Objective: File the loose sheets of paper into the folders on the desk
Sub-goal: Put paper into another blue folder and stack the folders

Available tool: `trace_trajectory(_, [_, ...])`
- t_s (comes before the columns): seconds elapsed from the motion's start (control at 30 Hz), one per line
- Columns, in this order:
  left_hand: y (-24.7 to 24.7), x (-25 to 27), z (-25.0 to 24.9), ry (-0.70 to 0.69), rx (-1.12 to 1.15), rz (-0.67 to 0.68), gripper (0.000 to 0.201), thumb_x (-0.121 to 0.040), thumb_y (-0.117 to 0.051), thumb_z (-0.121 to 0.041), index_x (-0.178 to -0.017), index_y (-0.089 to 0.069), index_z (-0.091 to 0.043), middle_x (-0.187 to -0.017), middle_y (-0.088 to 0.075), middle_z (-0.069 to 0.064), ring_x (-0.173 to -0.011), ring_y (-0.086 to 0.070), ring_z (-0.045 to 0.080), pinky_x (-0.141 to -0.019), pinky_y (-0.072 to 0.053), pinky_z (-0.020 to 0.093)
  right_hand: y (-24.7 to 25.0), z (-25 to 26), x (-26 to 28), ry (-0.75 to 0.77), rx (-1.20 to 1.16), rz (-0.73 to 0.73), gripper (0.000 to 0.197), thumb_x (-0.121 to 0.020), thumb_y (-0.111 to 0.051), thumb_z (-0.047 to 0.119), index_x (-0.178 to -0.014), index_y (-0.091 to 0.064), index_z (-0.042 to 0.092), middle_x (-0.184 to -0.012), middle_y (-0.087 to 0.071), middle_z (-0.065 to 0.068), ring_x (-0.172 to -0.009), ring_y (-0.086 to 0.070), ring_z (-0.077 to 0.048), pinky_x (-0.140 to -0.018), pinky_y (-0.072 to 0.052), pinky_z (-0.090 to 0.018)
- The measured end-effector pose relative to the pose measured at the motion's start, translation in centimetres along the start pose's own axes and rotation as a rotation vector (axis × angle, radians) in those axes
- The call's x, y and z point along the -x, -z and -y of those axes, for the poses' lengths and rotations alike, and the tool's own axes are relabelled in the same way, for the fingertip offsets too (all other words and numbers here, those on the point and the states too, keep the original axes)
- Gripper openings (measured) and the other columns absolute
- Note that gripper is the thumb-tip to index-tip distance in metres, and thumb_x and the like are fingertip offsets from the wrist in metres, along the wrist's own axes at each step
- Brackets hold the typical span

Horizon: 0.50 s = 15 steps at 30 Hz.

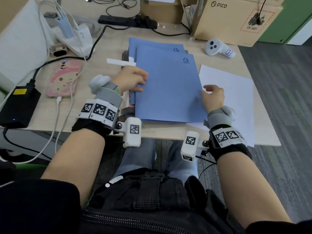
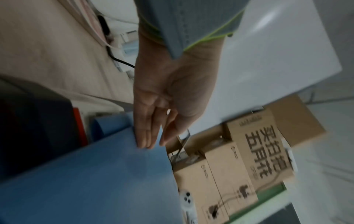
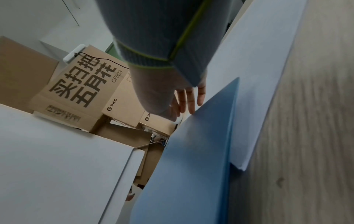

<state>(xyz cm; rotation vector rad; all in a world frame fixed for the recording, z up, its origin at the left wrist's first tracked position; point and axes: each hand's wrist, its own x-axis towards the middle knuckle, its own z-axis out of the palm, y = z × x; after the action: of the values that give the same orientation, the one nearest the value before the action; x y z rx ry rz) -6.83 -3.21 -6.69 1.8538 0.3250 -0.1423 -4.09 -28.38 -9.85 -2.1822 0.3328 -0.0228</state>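
Observation:
Blue folders lie stacked in the middle of the desk; the top folder [image 1: 168, 88] is closed, and a second blue folder [image 1: 152, 43] peeks out behind it. Loose white sheets [image 1: 236, 102] lie to its right, partly under its edge. My left hand [image 1: 133, 79] rests with straight fingers [image 2: 145, 136] on the folder's left edge [image 2: 95, 174]. My right hand [image 1: 213, 97] sits at the folder's right edge [image 3: 191, 166], its straight fingers [image 3: 189, 101] touching it beside the white sheets [image 3: 254, 91].
A pink-cased phone [image 1: 65, 78] on a white cable and a black power brick [image 1: 18, 105] lie at the left. White chargers [image 1: 74, 38], a black power strip [image 1: 126, 21], cardboard boxes [image 1: 233, 19] and a white controller [image 1: 217, 48] stand behind. The desk's front edge [image 1: 168, 132] is near my wrists.

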Motion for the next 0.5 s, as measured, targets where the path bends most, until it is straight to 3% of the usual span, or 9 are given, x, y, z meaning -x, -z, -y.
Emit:
trace_trajectory(0.1, [-2.0, 0.5, 0.1, -0.034, -0.241, 0.095, 0.036, -0.088, -0.053, 0.002, -0.124, -0.056, -0.003, -0.122, -0.057, 0.011, -0.111, -0.053, 0.017, -0.079, -0.051, 0.024, 0.2, 0.3, 0.4, -0.030, 0.037, 0.044, 0.048, -0.088, -0.054, 0.017, -0.134, -0.046, 0.006, -0.139, -0.046, -0.011, -0.125, -0.048, -0.026, -0.094, -0.037, -0.026])
trace_trajectory(0.2, [-2.6, 0.7, 0.4, -0.129, -0.511, -0.053, 0.045, -0.082, -0.061, -0.007, -0.127, -0.056, -0.014, -0.137, -0.052, 0.008, -0.127, -0.047, 0.022, -0.100, -0.040, 0.026, 0.5, 0.1, 0.9, -0.050, 0.022, 0.101, 0.054, -0.087, -0.055, 0.017, -0.138, -0.042, 0.007, -0.138, -0.052, -0.008, -0.126, -0.049, -0.025, -0.093, -0.037, -0.025])
trace_trajectory(0.27, [-2.9, 1.0, 0.6, -0.115, -0.600, -0.078, 0.049, -0.082, -0.063, -0.011, -0.130, -0.053, -0.015, -0.141, -0.049, 0.007, -0.130, -0.045, 0.023, -0.104, -0.036, 0.027, 0.8, 0.1, 1.3, -0.031, -0.003, 0.104, 0.053, -0.087, -0.055, 0.015, -0.138, -0.043, 0.008, -0.135, -0.054, -0.007, -0.125, -0.050, -0.024, -0.096, -0.038, -0.026])
trace_trajectory(0.4, [-3.6, 1.5, 0.2, -0.082, -0.492, -0.011, 0.049, -0.083, -0.065, -0.012, -0.130, -0.052, -0.014, -0.141, -0.047, 0.007, -0.127, -0.048, 0.021, -0.103, -0.036, 0.025, 1.4, 0.5, 2.1, 0.046, -0.057, 0.092, 0.052, -0.085, -0.057, 0.014, -0.136, -0.044, 0.011, -0.134, -0.054, -0.009, -0.124, -0.050, -0.025, -0.100, -0.040, -0.032])
trace_trajectory(0.5, [-4.0, 1.3, 0.3, -0.058, -0.493, -0.013, 0.050, -0.082, -0.068, -0.018, -0.129, -0.052, -0.016, -0.142, -0.046, 0.007, -0.126, -0.049, 0.022, -0.105, -0.038, 0.029, 1.5, 1.2, 2.7, 0.133, -0.122, 0.075, 0.053, -0.084, -0.060, 0.013, -0.135, -0.044, 0.010, -0.133, -0.055, -0.009, -0.118, -0.054, -0.024, -0.093, -0.042, -0.029])
